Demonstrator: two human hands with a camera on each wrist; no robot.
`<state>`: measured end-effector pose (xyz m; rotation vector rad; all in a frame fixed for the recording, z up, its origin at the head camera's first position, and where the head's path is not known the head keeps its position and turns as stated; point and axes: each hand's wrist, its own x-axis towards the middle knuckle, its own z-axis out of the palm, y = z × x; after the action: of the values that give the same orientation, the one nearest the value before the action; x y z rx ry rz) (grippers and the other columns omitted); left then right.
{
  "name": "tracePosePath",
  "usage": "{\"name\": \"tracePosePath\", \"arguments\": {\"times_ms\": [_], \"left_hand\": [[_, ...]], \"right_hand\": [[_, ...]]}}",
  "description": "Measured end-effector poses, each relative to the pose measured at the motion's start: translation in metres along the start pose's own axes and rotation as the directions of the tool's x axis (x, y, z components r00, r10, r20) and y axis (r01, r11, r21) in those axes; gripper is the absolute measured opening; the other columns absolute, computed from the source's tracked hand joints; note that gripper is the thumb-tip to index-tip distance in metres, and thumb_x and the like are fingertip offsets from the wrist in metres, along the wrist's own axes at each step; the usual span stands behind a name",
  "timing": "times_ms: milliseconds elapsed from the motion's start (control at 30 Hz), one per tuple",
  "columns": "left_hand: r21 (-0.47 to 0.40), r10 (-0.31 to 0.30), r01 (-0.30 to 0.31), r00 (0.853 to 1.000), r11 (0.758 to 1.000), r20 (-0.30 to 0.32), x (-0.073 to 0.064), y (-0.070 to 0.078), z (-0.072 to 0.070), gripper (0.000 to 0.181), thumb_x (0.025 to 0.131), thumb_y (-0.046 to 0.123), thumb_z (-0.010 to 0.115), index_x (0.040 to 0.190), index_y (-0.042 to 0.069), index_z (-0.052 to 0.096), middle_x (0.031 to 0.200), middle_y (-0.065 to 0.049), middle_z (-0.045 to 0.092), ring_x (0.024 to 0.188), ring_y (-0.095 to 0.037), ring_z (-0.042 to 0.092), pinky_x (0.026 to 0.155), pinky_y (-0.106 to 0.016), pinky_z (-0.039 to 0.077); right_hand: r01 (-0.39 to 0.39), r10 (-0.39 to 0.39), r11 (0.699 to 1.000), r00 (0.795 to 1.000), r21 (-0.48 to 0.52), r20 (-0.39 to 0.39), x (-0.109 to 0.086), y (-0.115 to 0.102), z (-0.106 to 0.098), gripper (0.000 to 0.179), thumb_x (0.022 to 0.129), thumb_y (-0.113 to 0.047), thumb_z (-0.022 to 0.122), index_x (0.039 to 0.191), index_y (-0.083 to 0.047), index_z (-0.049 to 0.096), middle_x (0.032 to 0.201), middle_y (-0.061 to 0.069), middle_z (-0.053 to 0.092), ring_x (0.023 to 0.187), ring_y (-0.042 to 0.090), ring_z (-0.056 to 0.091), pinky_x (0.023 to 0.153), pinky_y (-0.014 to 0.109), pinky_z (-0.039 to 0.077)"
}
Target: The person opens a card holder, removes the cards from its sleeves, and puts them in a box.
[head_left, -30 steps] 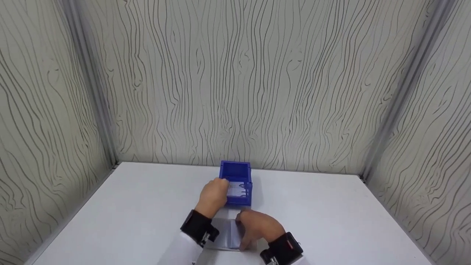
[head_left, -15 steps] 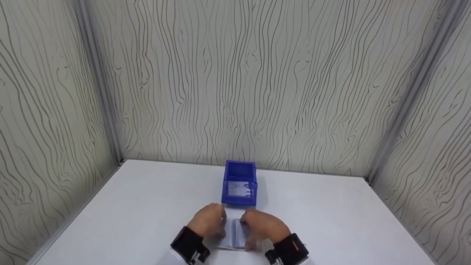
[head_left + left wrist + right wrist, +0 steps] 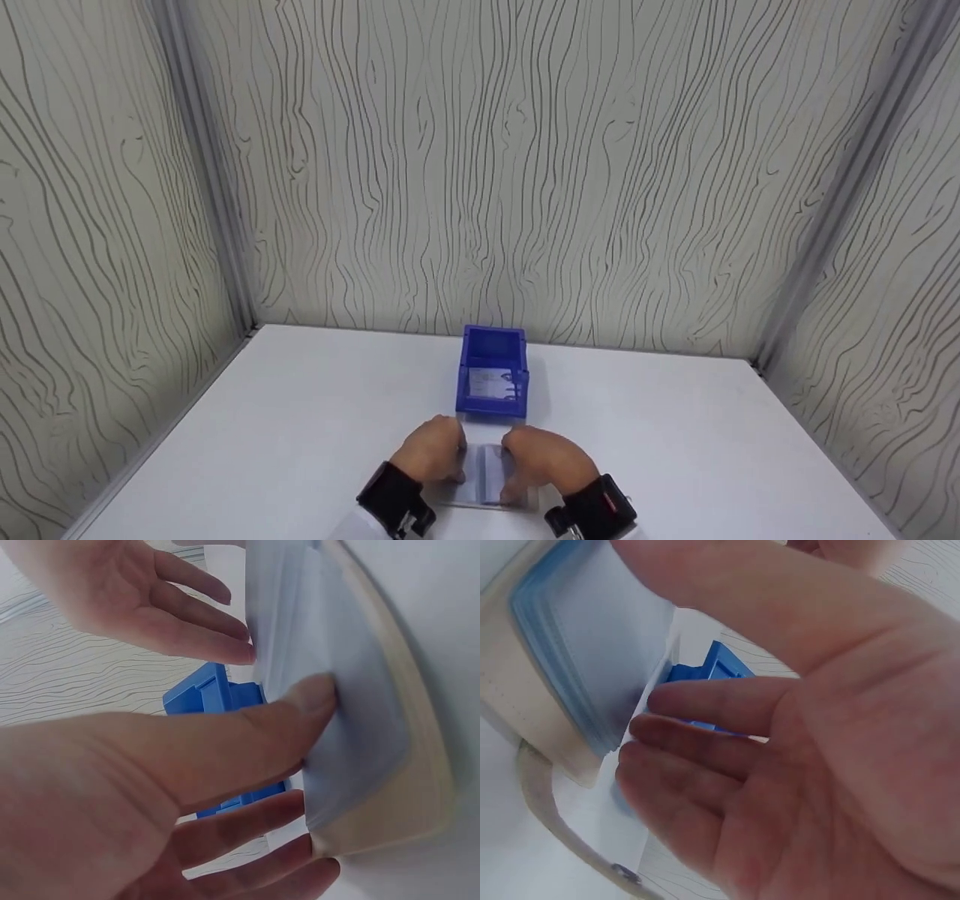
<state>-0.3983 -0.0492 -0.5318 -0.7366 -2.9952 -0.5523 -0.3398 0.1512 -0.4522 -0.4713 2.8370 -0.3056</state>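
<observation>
An open card holder (image 3: 481, 474) with clear plastic sleeves and a beige cover lies on the white table between the two hands. My left hand (image 3: 433, 452) holds its left side. In the left wrist view the thumb presses on a sleeve (image 3: 360, 727), with the other fingers at the cover's edge. On the right side my right hand (image 3: 546, 459) holds the holder, thumb over the bluish stack of sleeves (image 3: 592, 637) and fingers along the far edge. A beige strap (image 3: 551, 810) with a metal snap sticks out from the cover.
Just beyond the hands stands a blue plastic bin (image 3: 491, 409) with a white printed card (image 3: 491, 383) showing at its front. White table surface (image 3: 322, 405) extends to both sides. Wood-grain patterned panels (image 3: 480, 165) enclose the back and sides.
My left hand has come back from the blue bin to the card holder's left side. My right hand has stayed on its right side. The view has shifted slightly.
</observation>
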Motion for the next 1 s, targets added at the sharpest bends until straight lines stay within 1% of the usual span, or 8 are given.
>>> {"name": "tracePosePath", "arguments": {"times_ms": [267, 433, 567, 600, 733, 800, 833, 1000], "left_hand": [[-0.038, 0.029, -0.029, 1.0, 0.999, -0.011, -0.016, 0.019, -0.023, 0.027, 0.067, 0.01, 0.1, 0.066, 0.01, 0.073, 0.061, 0.006, 0.06, 0.058, -0.011, 0.046, 0.053, -0.031, 0.042], [-0.061, -0.034, 0.034, 0.999, 0.998, 0.011, -0.035, 0.04, -0.048, 0.025, 0.067, 0.007, 0.1, 0.072, 0.005, 0.075, 0.063, 0.005, 0.058, 0.061, -0.011, 0.044, 0.057, -0.028, 0.041], [-0.054, -0.035, 0.035, 0.999, 0.998, 0.004, -0.035, 0.039, -0.047, 0.025, 0.067, 0.007, 0.1, 0.07, 0.006, 0.074, 0.063, 0.004, 0.059, 0.06, -0.011, 0.044, 0.058, -0.032, 0.044], [-0.038, -0.013, 0.013, 1.0, 0.999, -0.017, -0.028, 0.028, -0.033, 0.026, 0.068, 0.011, 0.1, 0.069, 0.009, 0.074, 0.064, 0.005, 0.06, 0.062, -0.011, 0.045, 0.059, -0.032, 0.045], [-0.021, -0.021, 0.02, 1.0, 1.0, -0.011, -0.021, 0.02, -0.023, 0.026, 0.069, 0.014, 0.101, 0.071, 0.009, 0.075, 0.068, 0.002, 0.065, 0.065, -0.013, 0.048, 0.06, -0.034, 0.047], [0.0, -0.002, 0.002, 1.0, 1.0, -0.023, -0.011, 0.006, -0.007, 0.027, 0.069, 0.019, 0.102, 0.073, 0.011, 0.076, 0.072, 0.003, 0.065, 0.069, -0.014, 0.05, 0.063, -0.035, 0.049], [-0.013, -0.022, 0.022, 1.0, 1.0, -0.002, -0.016, 0.014, -0.017, 0.026, 0.068, 0.015, 0.101, 0.073, 0.009, 0.076, 0.072, 0.001, 0.065, 0.068, -0.014, 0.051, 0.063, -0.036, 0.049], [-0.036, -0.048, 0.049, 0.998, 0.998, 0.028, -0.018, 0.021, -0.026, 0.025, 0.068, 0.011, 0.1, 0.073, 0.009, 0.075, 0.073, 0.0, 0.063, 0.068, -0.016, 0.051, 0.063, -0.038, 0.05]], "right_hand": [[-0.036, 0.036, 0.999, 0.999, -0.028, -0.006, -0.002, -0.003, 0.003, 0.038, 0.074, -0.027, 0.098, 0.088, -0.008, 0.068, 0.078, -0.001, 0.062, 0.071, 0.016, 0.054, 0.069, 0.036, 0.053], [-0.042, 0.041, 0.998, 0.999, -0.052, -0.013, -0.004, -0.008, 0.005, 0.038, 0.075, -0.027, 0.097, 0.085, -0.008, 0.066, 0.077, 0.0, 0.062, 0.069, 0.016, 0.054, 0.069, 0.037, 0.054], [-0.027, 0.025, 0.999, 0.999, -0.042, -0.038, -0.006, -0.011, 0.006, 0.04, 0.073, -0.025, 0.098, 0.085, -0.009, 0.063, 0.077, 0.0, 0.06, 0.069, 0.016, 0.053, 0.068, 0.036, 0.053], [-0.023, 0.022, 0.999, 0.999, -0.044, -0.042, -0.006, -0.012, 0.006, 0.04, 0.072, -0.025, 0.098, 0.084, -0.009, 0.063, 0.077, 0.0, 0.059, 0.069, 0.016, 0.052, 0.067, 0.035, 0.052], [-0.007, 0.003, 0.997, 0.999, -0.082, -0.053, -0.007, -0.014, 0.007, 0.038, 0.072, -0.023, 0.098, 0.078, -0.009, 0.063, 0.073, -0.001, 0.057, 0.066, 0.015, 0.049, 0.061, 0.033, 0.046], [-0.009, 0.003, 0.995, 0.998, -0.097, -0.058, -0.007, -0.017, 0.008, 0.037, 0.072, -0.02, 0.098, 0.075, -0.009, 0.063, 0.071, -0.001, 0.057, 0.065, 0.015, 0.047, 0.06, 0.032, 0.044], [-0.011, 0.004, 0.994, 0.998, -0.107, -0.061, -0.007, -0.018, 0.008, 0.036, 0.072, -0.019, 0.098, 0.075, -0.009, 0.063, 0.07, -0.001, 0.057, 0.065, 0.015, 0.047, 0.06, 0.032, 0.044], [-0.03, 0.02, 0.989, 0.997, -0.144, -0.07, -0.008, -0.022, 0.01, 0.03, 0.074, -0.016, 0.094, 0.08, -0.009, 0.065, 0.073, 0.001, 0.06, 0.067, 0.017, 0.049, 0.065, 0.035, 0.052]]}}
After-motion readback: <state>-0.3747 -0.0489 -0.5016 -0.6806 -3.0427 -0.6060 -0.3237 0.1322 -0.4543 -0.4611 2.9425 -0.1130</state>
